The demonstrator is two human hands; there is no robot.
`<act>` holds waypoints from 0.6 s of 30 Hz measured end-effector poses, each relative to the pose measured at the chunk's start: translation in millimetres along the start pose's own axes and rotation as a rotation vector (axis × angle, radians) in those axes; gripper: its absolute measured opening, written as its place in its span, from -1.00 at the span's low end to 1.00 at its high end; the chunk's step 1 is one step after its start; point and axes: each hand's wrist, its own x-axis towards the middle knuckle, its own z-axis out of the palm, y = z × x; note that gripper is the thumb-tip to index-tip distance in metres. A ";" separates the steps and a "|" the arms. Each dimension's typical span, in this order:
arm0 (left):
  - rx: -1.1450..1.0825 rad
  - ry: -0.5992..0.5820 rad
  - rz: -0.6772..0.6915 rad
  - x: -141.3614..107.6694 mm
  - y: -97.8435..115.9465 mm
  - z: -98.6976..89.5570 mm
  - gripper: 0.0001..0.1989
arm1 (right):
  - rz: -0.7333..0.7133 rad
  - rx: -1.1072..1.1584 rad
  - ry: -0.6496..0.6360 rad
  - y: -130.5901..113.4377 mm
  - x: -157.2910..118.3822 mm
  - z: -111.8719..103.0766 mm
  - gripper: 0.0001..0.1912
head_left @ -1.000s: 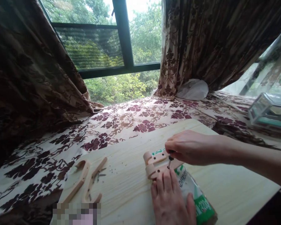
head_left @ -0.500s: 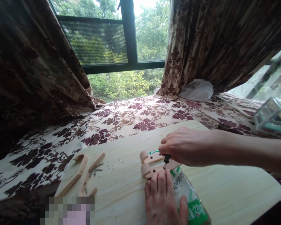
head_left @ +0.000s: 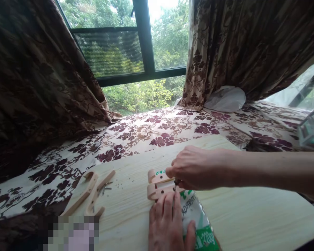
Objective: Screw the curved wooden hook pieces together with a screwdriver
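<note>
At six o'clock, your right fingers (head_left: 170, 171) curl tight around a dark, mostly hidden screwdriver (head_left: 176, 182) over two curved pale-wood hooks (head_left: 154, 191); your left fingers (head_left: 168, 206) lie flat on a green-and-white plastic packet (head_left: 199, 218) reading "AD" and "220g". Three o'clock: clear plastic box (head_left: 313, 127), contents unclear.

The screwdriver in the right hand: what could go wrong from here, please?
The screwdriver could slip off the wooden piece and hit the left hand, which is close beside it. The wooden piece lies on a packet, which might give or slide under pressure from the right hand. The small metal pieces lie loose on the board, so a jolt might scatter them.
</note>
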 end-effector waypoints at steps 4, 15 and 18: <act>0.077 -0.050 0.116 3.2 -8.3 -7.9 -0.46 | -0.195 -0.031 0.180 0.9 3.3 7.3 -0.85; -0.031 0.005 -0.049 -0.6 4.5 2.5 -0.53 | 0.024 0.064 0.035 3.4 15.5 6.3 -0.80; -0.007 -0.021 -0.035 -1.4 2.4 0.9 -0.52 | 0.067 0.039 -0.028 1.5 11.6 -1.7 -0.83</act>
